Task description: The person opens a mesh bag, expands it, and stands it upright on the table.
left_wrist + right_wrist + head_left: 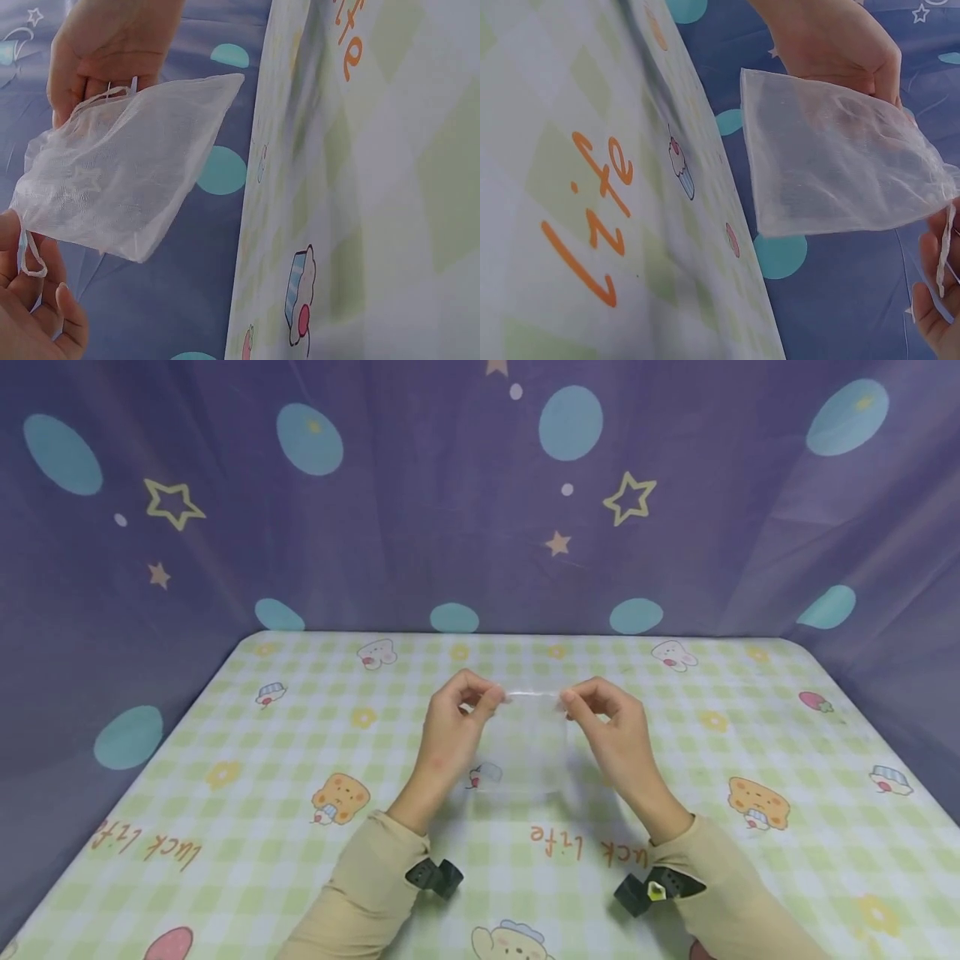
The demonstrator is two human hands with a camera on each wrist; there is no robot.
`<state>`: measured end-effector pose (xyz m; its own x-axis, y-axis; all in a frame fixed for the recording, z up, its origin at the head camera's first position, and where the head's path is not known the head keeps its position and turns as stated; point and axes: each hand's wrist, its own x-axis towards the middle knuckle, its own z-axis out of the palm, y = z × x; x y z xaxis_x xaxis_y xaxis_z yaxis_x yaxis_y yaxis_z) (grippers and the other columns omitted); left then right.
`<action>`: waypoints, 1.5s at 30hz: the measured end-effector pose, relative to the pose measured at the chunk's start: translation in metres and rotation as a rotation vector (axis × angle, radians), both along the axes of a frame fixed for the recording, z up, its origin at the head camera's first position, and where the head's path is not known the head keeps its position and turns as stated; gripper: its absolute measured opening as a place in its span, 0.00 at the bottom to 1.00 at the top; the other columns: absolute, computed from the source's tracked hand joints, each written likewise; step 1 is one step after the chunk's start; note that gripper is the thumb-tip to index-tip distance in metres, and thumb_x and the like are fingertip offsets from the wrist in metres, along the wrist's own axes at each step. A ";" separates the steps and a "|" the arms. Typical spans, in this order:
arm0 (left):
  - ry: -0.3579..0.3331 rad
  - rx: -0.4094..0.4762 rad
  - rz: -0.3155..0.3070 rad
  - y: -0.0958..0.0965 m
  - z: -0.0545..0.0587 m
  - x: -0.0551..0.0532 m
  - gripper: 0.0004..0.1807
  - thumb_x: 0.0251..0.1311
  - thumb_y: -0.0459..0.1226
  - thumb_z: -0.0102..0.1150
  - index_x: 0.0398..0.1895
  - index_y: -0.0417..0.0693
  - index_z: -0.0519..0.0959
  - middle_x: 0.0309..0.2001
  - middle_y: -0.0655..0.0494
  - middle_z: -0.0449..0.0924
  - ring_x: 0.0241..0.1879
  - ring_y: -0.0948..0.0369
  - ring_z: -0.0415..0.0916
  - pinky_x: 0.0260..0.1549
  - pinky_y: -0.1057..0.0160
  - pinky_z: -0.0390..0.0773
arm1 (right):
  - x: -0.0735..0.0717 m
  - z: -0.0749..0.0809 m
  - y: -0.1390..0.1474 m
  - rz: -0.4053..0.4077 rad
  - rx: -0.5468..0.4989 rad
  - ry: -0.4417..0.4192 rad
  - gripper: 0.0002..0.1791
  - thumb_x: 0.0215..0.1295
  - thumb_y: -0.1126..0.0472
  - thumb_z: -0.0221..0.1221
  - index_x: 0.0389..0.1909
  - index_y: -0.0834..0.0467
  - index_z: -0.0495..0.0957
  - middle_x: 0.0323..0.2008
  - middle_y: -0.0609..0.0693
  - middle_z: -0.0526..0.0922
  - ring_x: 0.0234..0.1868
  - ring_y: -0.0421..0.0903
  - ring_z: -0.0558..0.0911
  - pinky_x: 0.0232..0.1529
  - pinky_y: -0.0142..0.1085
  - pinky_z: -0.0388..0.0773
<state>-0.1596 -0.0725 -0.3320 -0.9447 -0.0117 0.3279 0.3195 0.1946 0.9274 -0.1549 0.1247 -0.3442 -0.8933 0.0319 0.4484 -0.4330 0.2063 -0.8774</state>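
A sheer white drawstring pouch [525, 743] hangs above the table between my hands. My left hand [452, 727] pinches one upper corner between thumb and fingers. The opposite upper corner is pinched by my right hand [619, 735]. Seen in the left wrist view, the pouch [135, 165] is see-through, with a loose string loop [34, 259] beside the left fingers. In the right wrist view its gathered top lies near the right fingers [930, 262], where another white string [945, 255] dangles. Nothing shows inside the pouch.
A table with a green-and-white checked cloth [247, 810] printed with cartoon figures lies under the hands. Behind and at the sides hangs a purple-blue curtain [420, 510] with stars and ovals. Small dark cameras [442, 878] sit on both wrists.
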 end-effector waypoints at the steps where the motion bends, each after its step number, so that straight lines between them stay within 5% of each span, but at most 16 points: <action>1: -0.003 0.000 0.003 0.000 0.000 0.000 0.06 0.64 0.36 0.64 0.35 0.40 0.80 0.34 0.51 0.84 0.34 0.60 0.76 0.36 0.64 0.71 | 0.000 0.000 0.000 -0.003 0.004 0.003 0.09 0.69 0.62 0.62 0.32 0.65 0.82 0.29 0.58 0.83 0.30 0.41 0.79 0.39 0.31 0.74; 25: 0.006 0.004 0.028 -0.004 0.001 -0.005 0.06 0.62 0.34 0.65 0.34 0.39 0.81 0.34 0.51 0.83 0.35 0.60 0.76 0.33 0.67 0.71 | -0.005 -0.002 0.008 -0.056 0.106 0.049 0.06 0.65 0.64 0.64 0.30 0.63 0.84 0.28 0.54 0.85 0.29 0.39 0.77 0.36 0.29 0.72; 45: 0.060 -0.095 0.020 -0.014 0.004 -0.008 0.05 0.60 0.37 0.69 0.33 0.44 0.87 0.32 0.56 0.84 0.33 0.61 0.78 0.37 0.60 0.69 | -0.011 0.005 0.019 -0.048 0.282 0.132 0.04 0.66 0.63 0.65 0.35 0.61 0.85 0.31 0.50 0.86 0.33 0.38 0.79 0.38 0.30 0.73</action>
